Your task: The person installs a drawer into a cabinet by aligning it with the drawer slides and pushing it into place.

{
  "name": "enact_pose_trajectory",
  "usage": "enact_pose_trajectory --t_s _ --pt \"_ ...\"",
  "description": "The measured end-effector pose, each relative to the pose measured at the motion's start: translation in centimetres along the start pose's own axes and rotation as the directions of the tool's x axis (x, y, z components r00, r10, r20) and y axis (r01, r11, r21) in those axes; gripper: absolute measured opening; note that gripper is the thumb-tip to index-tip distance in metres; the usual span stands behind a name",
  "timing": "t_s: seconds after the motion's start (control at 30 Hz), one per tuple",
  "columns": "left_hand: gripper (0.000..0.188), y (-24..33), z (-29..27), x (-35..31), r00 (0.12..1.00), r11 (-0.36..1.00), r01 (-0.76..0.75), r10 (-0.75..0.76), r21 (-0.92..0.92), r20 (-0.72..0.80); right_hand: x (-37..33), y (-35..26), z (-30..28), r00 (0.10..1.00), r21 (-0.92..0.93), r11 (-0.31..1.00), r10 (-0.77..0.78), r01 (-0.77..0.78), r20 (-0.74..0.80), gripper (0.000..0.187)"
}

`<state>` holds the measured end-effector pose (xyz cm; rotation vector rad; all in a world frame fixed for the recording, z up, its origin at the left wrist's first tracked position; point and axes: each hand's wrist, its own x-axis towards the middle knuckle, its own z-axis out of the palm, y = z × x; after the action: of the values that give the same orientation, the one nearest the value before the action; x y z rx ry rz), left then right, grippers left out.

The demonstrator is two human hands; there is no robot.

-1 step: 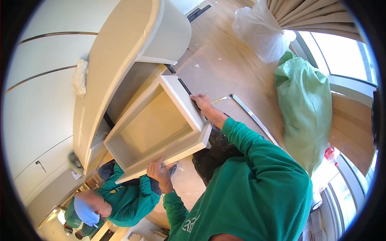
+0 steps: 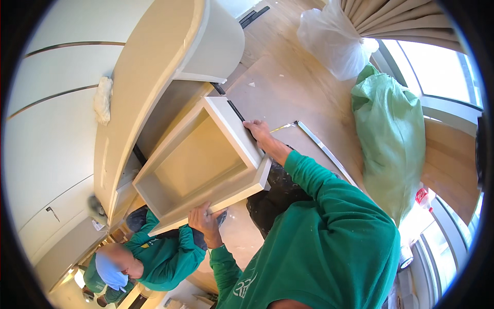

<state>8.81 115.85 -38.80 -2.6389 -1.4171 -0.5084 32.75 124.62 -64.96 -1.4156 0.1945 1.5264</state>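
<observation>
A pale, open-topped drawer (image 2: 198,154) stands tilted partway out of a cabinet with a curved top (image 2: 126,98). My left hand (image 2: 204,221) is closed over the edge of its front panel, thumb and fingers on the rim. Along the drawer's right side runs a black drawer slide (image 2: 236,112). My right hand (image 2: 259,132) grips that side at the slide, with some fingertips hidden. Inside the cabinet opening, a short black rail (image 2: 139,154) shows left of the drawer. Nothing lies in the drawer.
A co-worker in a green sweatshirt (image 2: 170,260) is low at the left. On the floor to the right are a long metal strip (image 2: 327,150), a green sack (image 2: 388,134) and a clear plastic bag (image 2: 329,41). More black rails (image 2: 254,17) lie farther off. A white cloth (image 2: 103,100) rests on the curved top.
</observation>
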Motion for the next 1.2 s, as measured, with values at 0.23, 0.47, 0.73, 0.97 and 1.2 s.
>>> enact_pose_trajectory --t_s 0.23,0.47,0.73,0.97,1.2 --pt "0.063 -0.2 -0.3 0.0 1.0 1.0 0.027 -0.027 0.008 -0.015 -1.8 -2.9 1.0 0.999 0.026 1.0 0.017 -0.018 0.03 0.02" --pt "0.061 -0.4 0.3 0.4 0.999 0.999 0.032 -0.032 0.01 -0.033 -0.4 -3.3 1.4 1.0 0.029 1.0 0.006 -0.007 0.02 0.018" --pt "0.061 0.1 0.4 1.1 0.997 0.998 0.069 -0.069 -0.009 -0.028 -0.1 -4.1 1.9 0.998 0.053 0.999 -0.016 0.013 0.056 0.017" --pt "0.061 0.0 0.1 2.2 0.996 0.997 0.08 -0.081 -0.022 -0.039 0.3 -4.4 2.1 0.997 0.042 0.999 -0.001 -0.002 0.08 0.019" --pt "0.06 -0.8 -0.3 3.0 0.998 0.998 0.042 -0.044 -0.047 -0.037 -0.1 -4.2 1.8 0.993 0.084 0.996 0.003 -0.013 0.119 0.02"
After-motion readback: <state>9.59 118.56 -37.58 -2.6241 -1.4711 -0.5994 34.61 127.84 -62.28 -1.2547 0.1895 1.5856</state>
